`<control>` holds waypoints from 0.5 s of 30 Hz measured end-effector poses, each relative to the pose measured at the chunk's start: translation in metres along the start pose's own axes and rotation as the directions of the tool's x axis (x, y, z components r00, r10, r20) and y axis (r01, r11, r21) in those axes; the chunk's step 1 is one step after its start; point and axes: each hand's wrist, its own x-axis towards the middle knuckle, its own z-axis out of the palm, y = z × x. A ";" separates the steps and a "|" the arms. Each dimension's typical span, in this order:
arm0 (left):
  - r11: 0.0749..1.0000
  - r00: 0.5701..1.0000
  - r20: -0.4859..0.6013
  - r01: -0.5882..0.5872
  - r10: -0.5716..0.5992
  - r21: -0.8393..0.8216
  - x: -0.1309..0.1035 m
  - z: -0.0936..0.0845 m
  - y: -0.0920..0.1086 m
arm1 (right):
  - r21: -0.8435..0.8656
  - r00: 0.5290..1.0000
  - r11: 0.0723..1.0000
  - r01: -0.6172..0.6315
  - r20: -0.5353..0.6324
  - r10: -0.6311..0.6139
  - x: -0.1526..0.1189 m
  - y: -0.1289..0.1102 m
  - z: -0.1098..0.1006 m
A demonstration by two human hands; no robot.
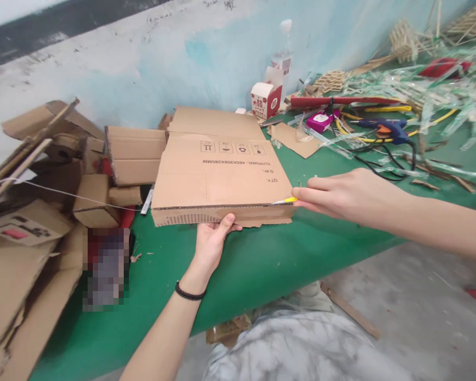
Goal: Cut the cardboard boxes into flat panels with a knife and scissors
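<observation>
A flattened cardboard box (pixel 222 164) with printed handling symbols and upside-down lettering lies in front of me, its narrow folded side facing me. My left hand (pixel 214 238) grips the lower front edge, thumb on the outside and fingers partly hidden under the cardboard. From the right, my right hand (pixel 333 196) is closed around a yellow craft knife (pixel 290 200). The pale blade points left and lies along the front top edge of the cardboard, near its right corner. A black bead bracelet (pixel 190 292) circles my left wrist.
Cut cardboard pieces and sticks (pixel 27 148) pile up at the left. At the back stand a red-and-white carton (pixel 266 98) and a clear bottle (pixel 285 53). A blue glue gun (pixel 388 128), a purple tape measure (pixel 320 121) and plastic strips (pixel 452 95) lie on the green table (pixel 269 270).
</observation>
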 end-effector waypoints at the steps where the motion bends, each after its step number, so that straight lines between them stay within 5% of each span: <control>1: 1.000 1.000 -0.002 0.004 -0.004 0.004 0.000 0.000 0.000 | -0.001 1.000 1.000 -0.002 0.008 0.002 -0.001 0.001 0.000; 11: 1.000 1.000 0.007 0.012 -0.013 0.021 -0.002 -0.001 0.000 | -0.060 0.999 0.997 0.046 0.027 -0.044 -0.013 0.006 -0.006; 15: 1.000 1.000 0.015 -0.005 0.005 0.019 -0.001 -0.001 -0.001 | 0.052 1.000 0.998 -0.028 -0.003 0.028 -0.017 0.010 -0.001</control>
